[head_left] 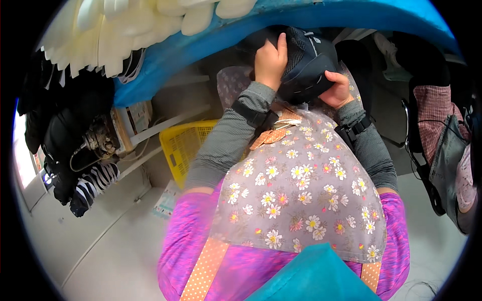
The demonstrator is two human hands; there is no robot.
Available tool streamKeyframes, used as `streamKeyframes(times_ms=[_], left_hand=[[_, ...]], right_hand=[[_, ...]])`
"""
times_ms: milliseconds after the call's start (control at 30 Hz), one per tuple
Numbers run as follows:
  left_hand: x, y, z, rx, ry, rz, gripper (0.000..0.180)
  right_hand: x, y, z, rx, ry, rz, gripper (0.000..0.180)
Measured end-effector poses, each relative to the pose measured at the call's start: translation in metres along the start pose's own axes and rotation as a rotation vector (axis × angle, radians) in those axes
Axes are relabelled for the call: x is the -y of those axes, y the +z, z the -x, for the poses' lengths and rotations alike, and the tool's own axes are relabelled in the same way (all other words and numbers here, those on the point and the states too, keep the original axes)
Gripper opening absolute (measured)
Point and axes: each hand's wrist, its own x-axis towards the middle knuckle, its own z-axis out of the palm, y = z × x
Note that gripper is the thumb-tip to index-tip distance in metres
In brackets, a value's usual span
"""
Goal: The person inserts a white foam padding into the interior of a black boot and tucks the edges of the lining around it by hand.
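L hand [269, 62] gripping far-left side of dark mesh fabric shoe upper [306, 62] | R hand [339, 90] clamped on near-right edge, steadying it | item held off lap, under blue surface [241, 37] | yellow plastic basket [186, 145] near-left.

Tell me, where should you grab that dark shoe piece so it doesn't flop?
Probably by its two side edges, one from each side. The dark shoe upper looks soft and bulges between the left hand and right hand, which already grip it that way.

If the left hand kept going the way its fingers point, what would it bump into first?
Probably the blue table edge. The left hand points up along the dark shoe it grips, and that edge lies just beyond, though depth is unclear.
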Motion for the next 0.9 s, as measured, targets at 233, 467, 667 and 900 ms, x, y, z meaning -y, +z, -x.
streamKeyframes(times_ms=[233, 467, 667, 900], left_hand=[[-0.039, -0.022, -0.017, 0.072, 0.057, -0.229, 0.047], [-0.005, 0.006, -0.009, 0.099, -0.021, -0.258, 0.054], [0.004, 0.012, -0.006, 0.076, -0.066, -0.186, 0.057], [-0.025, -0.033, -0.022, 0.025, 0.043, -0.208, 0.050]], right_hand=[[0.003, 0.007, 0.003, 0.056, -0.038, -0.036, 0.057], [0.003, -0.013, -0.002, 0.020, -0.011, -0.144, 0.047], [0.007, -0.008, -0.008, 0.037, 0.024, -0.077, 0.044], [0.015, 0.019, -0.002, -0.092, -0.025, 0.006, 0.060]])
